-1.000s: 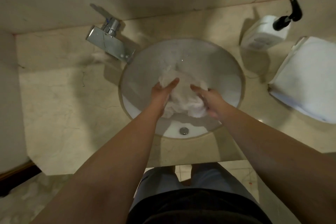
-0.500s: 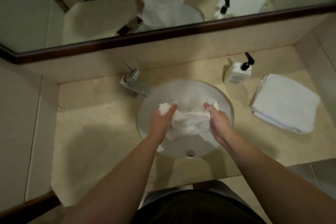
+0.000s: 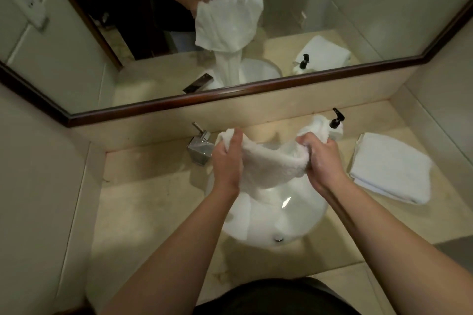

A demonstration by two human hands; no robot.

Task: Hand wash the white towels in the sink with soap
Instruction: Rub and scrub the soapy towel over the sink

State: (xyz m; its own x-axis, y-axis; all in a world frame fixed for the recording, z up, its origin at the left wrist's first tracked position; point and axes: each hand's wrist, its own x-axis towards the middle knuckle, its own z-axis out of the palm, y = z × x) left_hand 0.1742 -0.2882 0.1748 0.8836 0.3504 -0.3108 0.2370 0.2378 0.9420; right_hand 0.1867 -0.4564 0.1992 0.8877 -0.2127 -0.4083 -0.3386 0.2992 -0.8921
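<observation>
Above the sink (image 3: 302, 227) we stretch the wet white towel (image 3: 271, 163), our left hand (image 3: 226, 161) and right hand (image 3: 320, 158) each with fingers curled gripping an end, soap bottle (image 3: 335, 123) beyond.

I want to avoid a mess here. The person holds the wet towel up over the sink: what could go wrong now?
1. The towel is stretched between the left hand and the right hand; its right end sits close to the soap bottle and might knock it over.
2. Water may drip past the sink onto the counter.
3. Splashes might wet the folded towel beside it.
</observation>
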